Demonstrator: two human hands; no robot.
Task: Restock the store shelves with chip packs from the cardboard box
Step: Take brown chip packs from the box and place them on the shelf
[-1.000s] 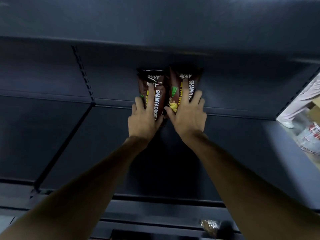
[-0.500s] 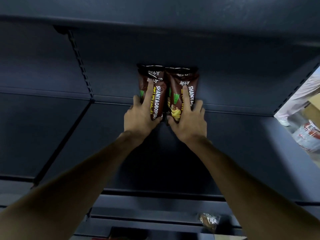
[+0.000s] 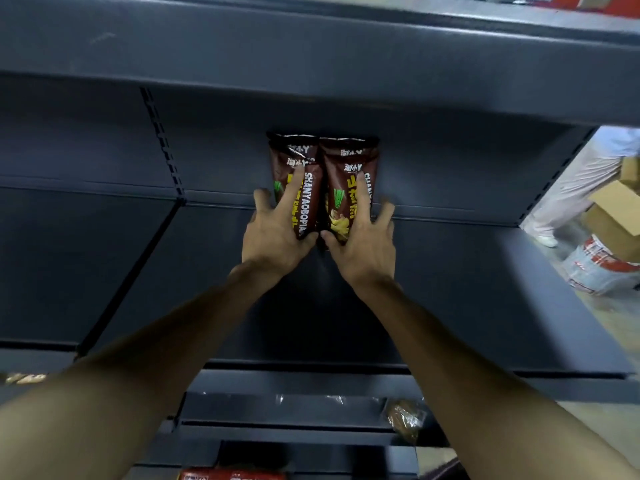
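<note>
Two brown chip packs stand side by side against the back panel of the dark shelf [image 3: 485,289]. My left hand [image 3: 273,237] grips the lower end of the left chip pack [image 3: 313,202], index finger up its front and thumb beneath it. My right hand [image 3: 363,251] holds the right chip pack [image 3: 341,181] the same way, its other fingers spread to the right of the pack. More brown pack tops show just behind these two. The cardboard box I draw from is out of view.
An upper shelf [image 3: 346,64] overhangs close above the packs. A slotted upright [image 3: 162,143] splits the back panel on the left. Lower shelves hold a wrapped snack [image 3: 403,419] and a red pack [image 3: 232,475]. At right, a person [image 3: 581,181] stands by a cardboard box [image 3: 616,209].
Both hands stay on the two packs, which now stand closer together and straighter at the back. My view has tilted, showing more of the upper shelf.
</note>
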